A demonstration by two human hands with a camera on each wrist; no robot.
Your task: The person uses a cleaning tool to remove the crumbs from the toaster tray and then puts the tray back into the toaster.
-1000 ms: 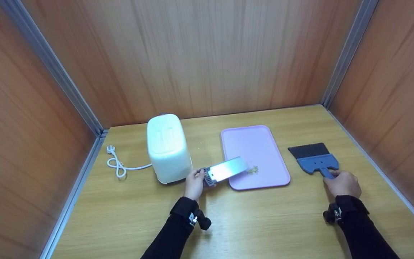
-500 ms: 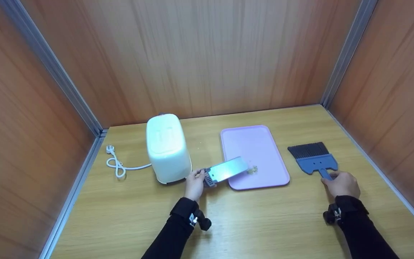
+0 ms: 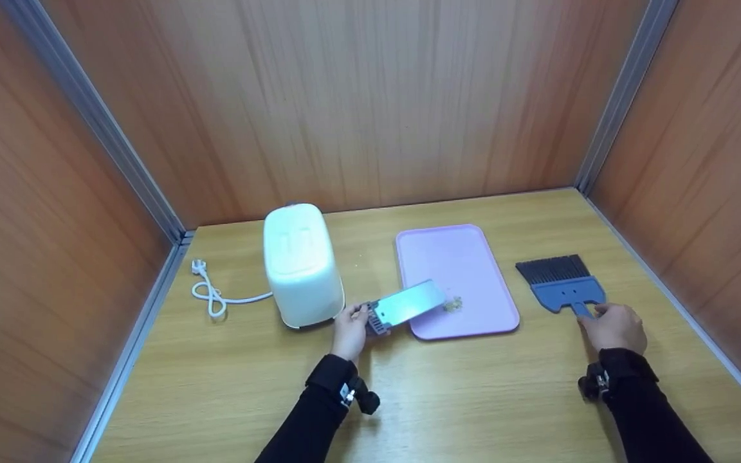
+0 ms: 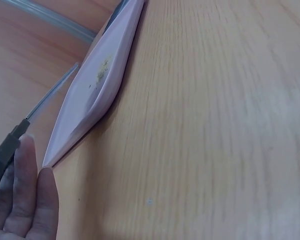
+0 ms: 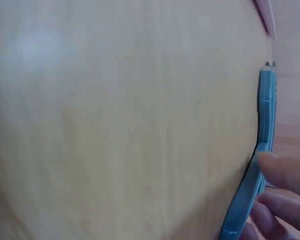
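Observation:
My left hand grips the dark grey end of a shiny metal crumb tray, which slants over the near left corner of a pink tray. A small heap of crumbs lies on the pink tray by the metal tray's far end; the crumbs show in the left wrist view too. My right hand holds the handle of a blue brush with dark bristles, lying flat on the table right of the pink tray. The brush appears edge-on in the right wrist view.
A white toaster stands left of my left hand, its white cord and plug coiled further left. Wooden walls close in the table on three sides.

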